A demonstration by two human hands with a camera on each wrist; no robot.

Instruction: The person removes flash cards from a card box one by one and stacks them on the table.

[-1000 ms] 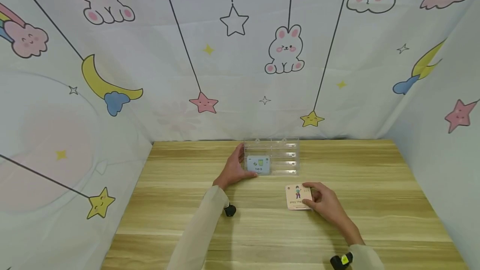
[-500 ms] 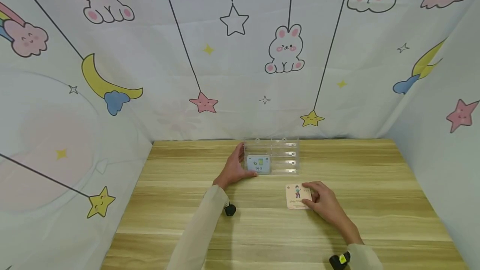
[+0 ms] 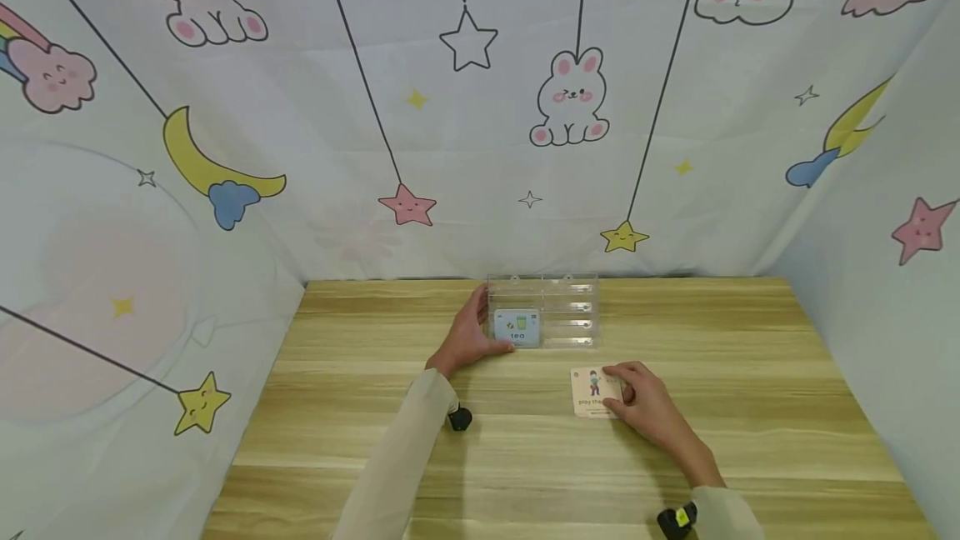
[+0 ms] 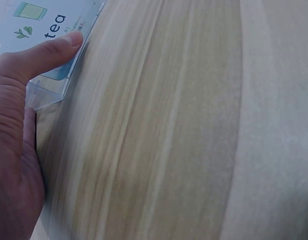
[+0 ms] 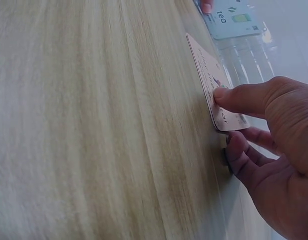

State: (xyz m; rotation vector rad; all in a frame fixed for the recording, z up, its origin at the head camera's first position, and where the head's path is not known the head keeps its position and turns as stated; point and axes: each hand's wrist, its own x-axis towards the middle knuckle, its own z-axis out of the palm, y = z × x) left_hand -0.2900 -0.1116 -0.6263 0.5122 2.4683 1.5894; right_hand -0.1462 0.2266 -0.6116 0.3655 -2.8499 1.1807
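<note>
Near the wall stands a clear plastic card rack with tiered slots. A light blue card reading "tea" sits in its lower left slot. My left hand grips the rack's left end, the thumb over its front edge beside the card's lower corner. Lower right of the rack, my right hand pinches a peach card with a standing figure and the words "play the". Thumb and fingers cover part of its print. In the right wrist view the peach card tilts up, its edge looking like more than one layer.
A wood-grain table lies under everything. Behind it and along both sides hangs a white cloth printed with stars, rabbits, moons and clouds. The rack's right-hand slots hold no cards.
The right hand has shifted very slightly left, with the peach card still pinched. The left hand and the rack stay where they were.
</note>
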